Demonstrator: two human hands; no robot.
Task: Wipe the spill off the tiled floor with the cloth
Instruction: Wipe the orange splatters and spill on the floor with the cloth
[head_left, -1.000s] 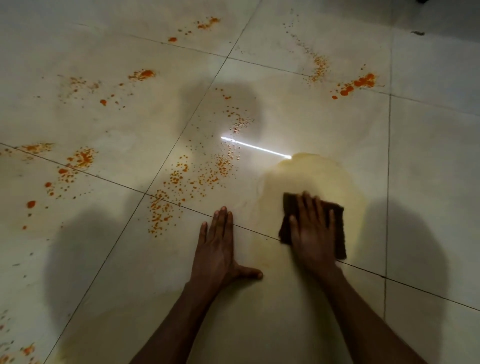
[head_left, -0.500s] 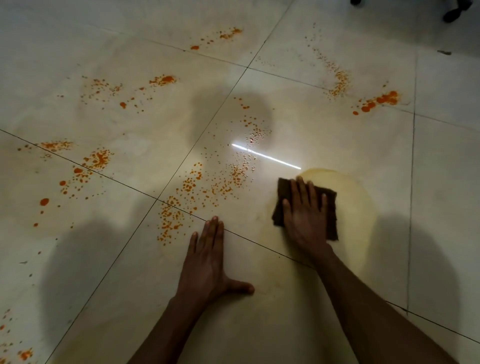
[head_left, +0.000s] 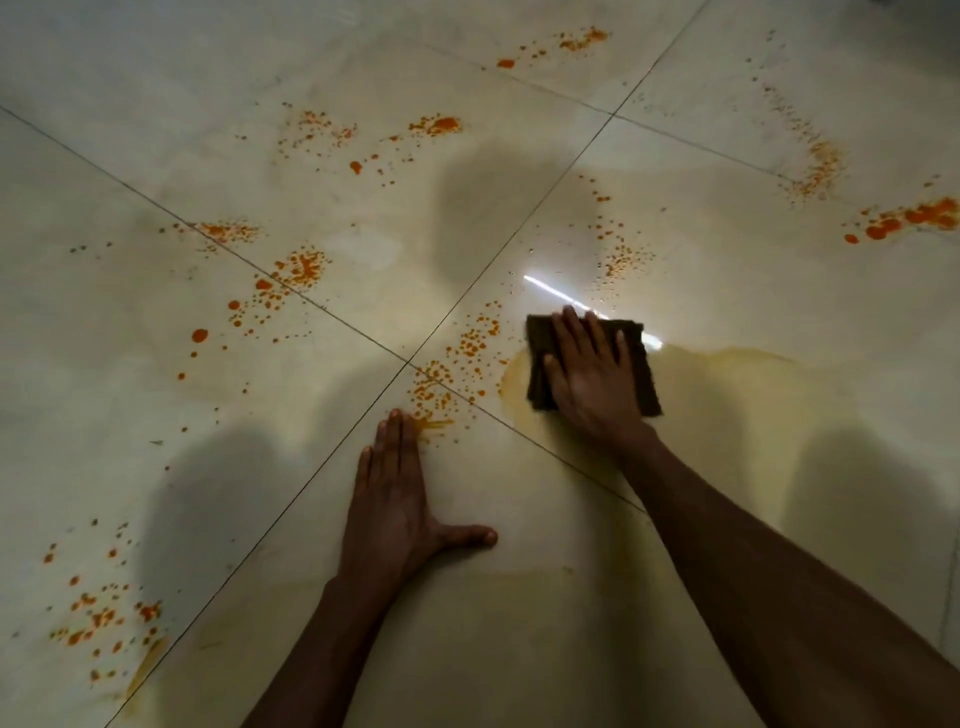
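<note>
No readable text or labels — apparently none anywhere.

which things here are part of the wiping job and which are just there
Part of the job:
- dark brown folded cloth, pressed flat under the right hand
- orange spatter drops just left of the cloth
- yellowish wet smear to its right
- pale glossy tiled floor

Just there:
- left hand, flat on the floor as a prop
- bright streak of reflected light

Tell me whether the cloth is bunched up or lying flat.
Flat: the cloth lies as a rectangle on the floor under the right hand.
</note>
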